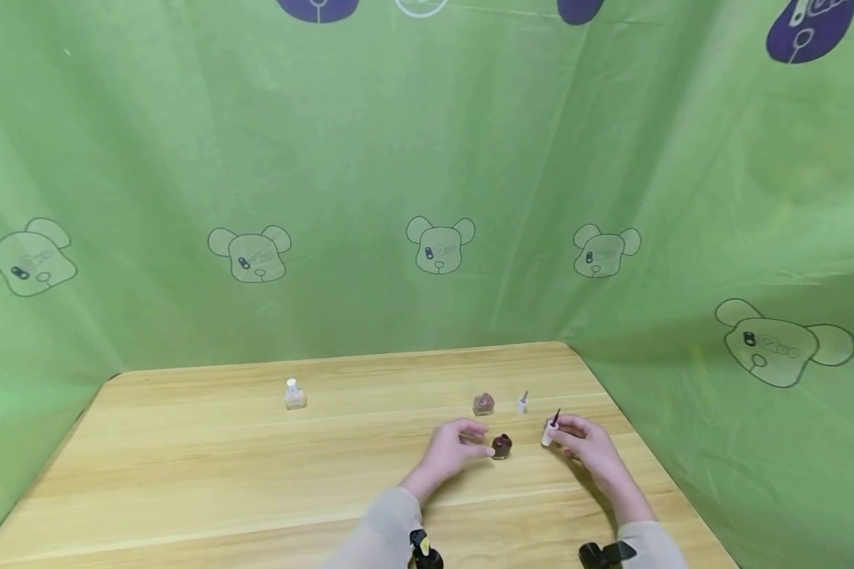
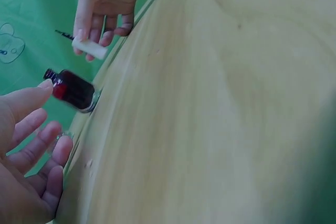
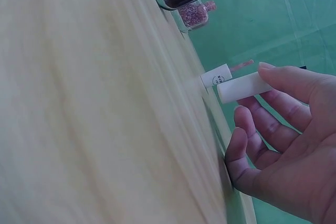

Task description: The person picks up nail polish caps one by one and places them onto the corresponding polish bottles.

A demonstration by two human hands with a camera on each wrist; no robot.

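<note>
Capped clear bottle (image 1: 295, 398) far left on tabletop (image 1: 206, 466), then left hand (image 1: 450, 450), fingers apart, thumb at the dark bottle, contact can't tell. Open glitter bottle (image 1: 483, 405), then open dark bottle (image 1: 501, 447), best steadied low; next, upright pink-brush cap (image 1: 523, 405). Right hand (image 1: 589, 449) fingers pinch white cap (image 1: 549, 435), dark brush (image 1: 557, 417) up, best kept clear of everything

Head view: bright, diffuse light; pale sheen on the green curtain (image 1: 341, 158); soft shadow beside the right grip (image 1: 592, 450), toward the right edge of the table (image 1: 221, 458). Wrist views: dimmer, cooler, table grain smeared. Left wrist view: dark, unfocused patch lower right. Right wrist view: lettering on the standing white cap (image 3: 214, 76) illegible.
</note>
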